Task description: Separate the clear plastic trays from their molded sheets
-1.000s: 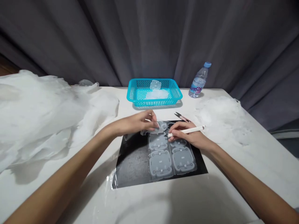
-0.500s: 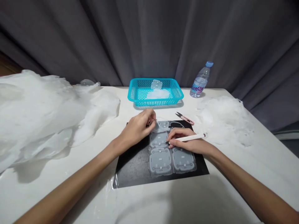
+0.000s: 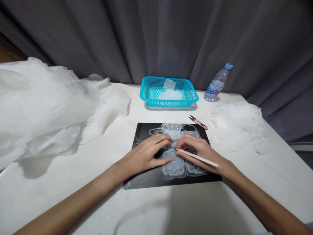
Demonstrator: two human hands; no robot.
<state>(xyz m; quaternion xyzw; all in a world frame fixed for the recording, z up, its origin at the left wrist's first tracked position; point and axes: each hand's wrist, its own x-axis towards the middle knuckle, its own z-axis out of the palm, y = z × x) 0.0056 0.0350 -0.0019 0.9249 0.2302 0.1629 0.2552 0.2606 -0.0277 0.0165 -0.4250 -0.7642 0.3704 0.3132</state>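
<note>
We press our left hand [image 3: 149, 153] flat on clear sheet [image 3: 174, 161]; right hand [image 3: 195, 150] at 3 o'clock pinches pen knife [image 3: 197, 157], tip hidden btw fingers.

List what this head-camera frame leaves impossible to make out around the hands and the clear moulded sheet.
- The tip of the thin white pen-like tool in the right hand: too small to identify.
- The middle of the clear moulded plastic sheet on the black cutting mat: covered by both hands; the left hand lies flat on it.
- Contents of the turquoise mesh basket: pale translucent pieces, too small to tell.
- The label of the clear water bottle: blurred.
</note>
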